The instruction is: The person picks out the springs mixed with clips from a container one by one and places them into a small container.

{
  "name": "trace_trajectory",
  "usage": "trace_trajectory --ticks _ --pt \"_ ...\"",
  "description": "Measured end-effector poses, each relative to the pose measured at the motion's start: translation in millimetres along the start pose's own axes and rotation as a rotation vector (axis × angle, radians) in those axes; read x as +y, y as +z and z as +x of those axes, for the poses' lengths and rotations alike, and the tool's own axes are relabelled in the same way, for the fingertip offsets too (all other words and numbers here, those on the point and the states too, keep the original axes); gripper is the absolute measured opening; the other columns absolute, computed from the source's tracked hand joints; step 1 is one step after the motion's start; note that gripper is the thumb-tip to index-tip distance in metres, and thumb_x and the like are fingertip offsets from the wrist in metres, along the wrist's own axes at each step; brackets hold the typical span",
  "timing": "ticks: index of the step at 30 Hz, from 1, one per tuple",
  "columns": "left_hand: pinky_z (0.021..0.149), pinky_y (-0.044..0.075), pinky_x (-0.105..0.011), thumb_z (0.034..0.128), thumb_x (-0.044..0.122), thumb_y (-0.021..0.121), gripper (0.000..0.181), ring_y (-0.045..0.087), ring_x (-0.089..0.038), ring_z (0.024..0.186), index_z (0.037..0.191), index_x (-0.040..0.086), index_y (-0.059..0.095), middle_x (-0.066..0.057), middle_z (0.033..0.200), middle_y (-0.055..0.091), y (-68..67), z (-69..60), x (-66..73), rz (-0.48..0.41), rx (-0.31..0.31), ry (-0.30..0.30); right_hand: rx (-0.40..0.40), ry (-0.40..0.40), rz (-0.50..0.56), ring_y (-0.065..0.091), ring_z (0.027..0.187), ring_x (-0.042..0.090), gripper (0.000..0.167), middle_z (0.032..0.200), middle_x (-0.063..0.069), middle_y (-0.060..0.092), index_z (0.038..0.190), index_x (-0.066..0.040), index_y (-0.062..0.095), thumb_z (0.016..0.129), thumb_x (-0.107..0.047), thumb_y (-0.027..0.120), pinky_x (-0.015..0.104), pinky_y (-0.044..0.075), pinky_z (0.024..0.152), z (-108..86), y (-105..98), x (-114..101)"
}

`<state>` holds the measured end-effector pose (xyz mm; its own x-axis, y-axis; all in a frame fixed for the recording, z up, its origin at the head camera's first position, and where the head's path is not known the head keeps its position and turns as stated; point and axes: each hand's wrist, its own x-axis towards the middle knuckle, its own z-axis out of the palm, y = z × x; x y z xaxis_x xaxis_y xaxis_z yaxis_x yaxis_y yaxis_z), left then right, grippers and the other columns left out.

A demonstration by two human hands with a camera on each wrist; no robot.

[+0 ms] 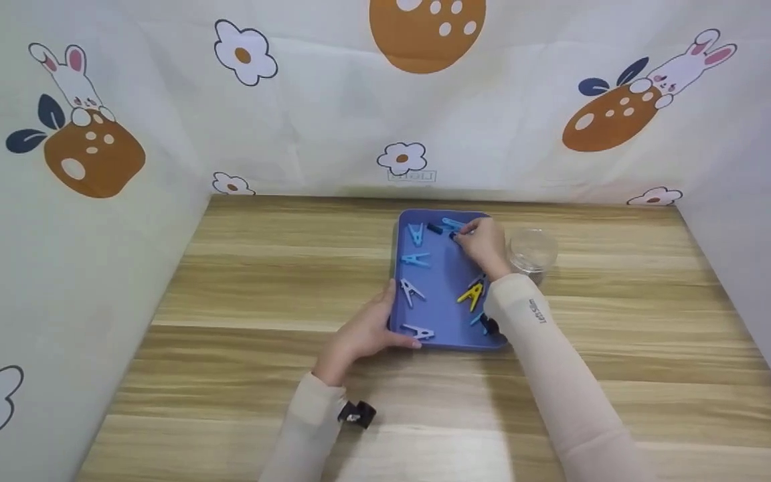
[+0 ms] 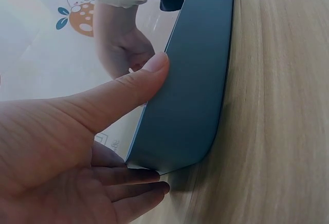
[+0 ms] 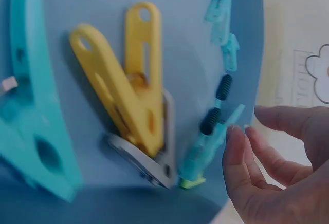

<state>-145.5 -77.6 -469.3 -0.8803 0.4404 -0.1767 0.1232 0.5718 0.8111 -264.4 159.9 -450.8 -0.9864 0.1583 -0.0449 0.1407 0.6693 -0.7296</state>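
Currently, in the head view, the left hand [image 1: 365, 328] holds the near left corner of the blue tray [image 1: 442, 271], while the right hand [image 1: 486, 244] reaches over its far right part, beside two small dark pieces [image 1: 435, 228]. A clear jar [image 1: 534, 248] stands right of the tray. From the left wrist, thumb and extended fingers span the tray's corner. From the right wrist, fingers and thumb are part-open, nothing visible between them, near the dark pieces and a yellow clip [image 3: 121, 90].

tray [image 1: 442, 281] blue — yel clip [image 3: 110, 88], lt-blue clips [image 3: 38, 64] — tbl [image 1: 258, 288] woodgrain
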Motion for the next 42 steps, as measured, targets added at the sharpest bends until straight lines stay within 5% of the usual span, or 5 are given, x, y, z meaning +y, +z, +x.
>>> trace_trajectory --ticks 7,17,23,33,42 --pt "0.132 0.016 -0.050 0.0815 0.025 0.093 0.126 0.018 -0.043 0.160 0.164 -0.010 0.004 -0.032 0.171 0.011 0.4 0.8 -0.6 0.003 0.004 0.006 0.071 -0.003 0.034 0.063 0.076 0.020 0.020 0.104 0.025 0.076 0.105 0.010 0.077 0.089 -0.002 0.073 0.022 0.050 0.064 3.2 9.2 12.7" --pt "0.132 0.018 -0.050 0.0821 0.023 0.093 0.125 0.019 -0.043 0.160 0.164 -0.011 0.005 -0.032 0.171 0.012 0.2 1.4 -1.2 0.002 0.006 0.019 0.010 0.091 0.043 0.050 0.043 0.001 0.017 0.073 0.005 0.068 0.104 0.007 0.077 0.090 -0.002 0.076 0.015 0.044 0.045 10.9 13.3 13.7" --pt "0.132 0.019 -0.049 0.0825 0.024 0.092 0.125 0.020 -0.042 0.160 0.165 -0.009 0.003 -0.030 0.172 0.011 1.0 1.4 -2.0 -0.011 -0.003 0.024 0.013 0.084 -0.038 0.055 0.055 0.008 0.011 0.064 -0.003 0.061 0.088 -0.001 0.076 0.089 -0.010 0.080 0.023 0.048 0.056 11.7 16.8 12.9" --pt "0.132 0.018 -0.049 0.0828 0.026 0.092 0.125 0.019 -0.043 0.160 0.164 -0.011 0.004 -0.032 0.171 0.011 0.8 0.9 -1.3 -0.006 -0.004 0.015 0.047 0.019 -0.139 0.072 0.088 0.031 0.013 0.095 0.018 0.079 0.092 0.003 0.079 0.089 -0.010 0.081 0.045 0.063 0.083 12.7 23.7 8.6" --pt "0.132 0.018 -0.049 0.0820 0.024 0.092 0.126 0.019 -0.043 0.160 0.165 -0.009 0.003 -0.031 0.172 0.010 0.0 0.8 -1.9 0.003 0.002 0.007 0.048 0.012 -0.101 0.051 0.054 0.011 0.019 0.061 -0.003 0.056 0.071 -0.006 0.069 0.088 -0.006 0.078 0.023 0.044 0.052 11.6 16.5 7.3"
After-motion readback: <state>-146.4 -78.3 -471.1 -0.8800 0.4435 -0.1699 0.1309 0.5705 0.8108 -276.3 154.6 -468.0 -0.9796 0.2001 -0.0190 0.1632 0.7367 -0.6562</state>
